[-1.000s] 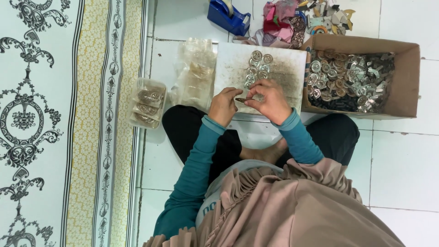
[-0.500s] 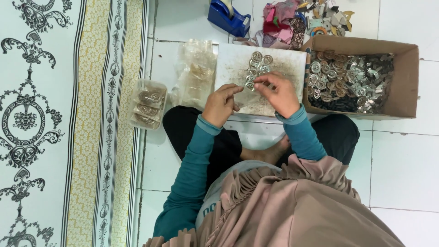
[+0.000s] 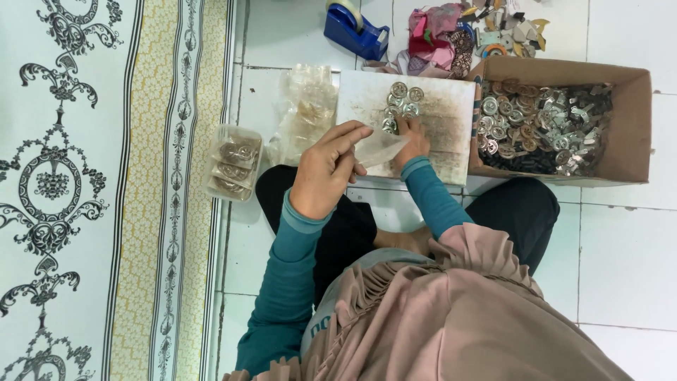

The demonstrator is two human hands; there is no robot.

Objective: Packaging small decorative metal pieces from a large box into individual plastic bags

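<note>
Left hand (image 3: 326,171), raised at the board's (image 3: 444,144) near left edge, pinches one clear plastic bag (image 3: 379,149). Right hand (image 3: 410,138), fingers bent, presses the round metal pieces (image 3: 399,107), about six, near the board's far edge; its grip cannot be told

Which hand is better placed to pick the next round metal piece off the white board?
Right. The right hand already rests its fingertips on the cluster of round metal pieces on the white board. The left hand holds a small clear plastic bag, so it looks occupied.

A home floor used as a workshop: white tiles (image 3: 620,261), patterned rug (image 3: 84,190) (ornate), cardboard box (image 3: 635,127) of metal parts.
</note>
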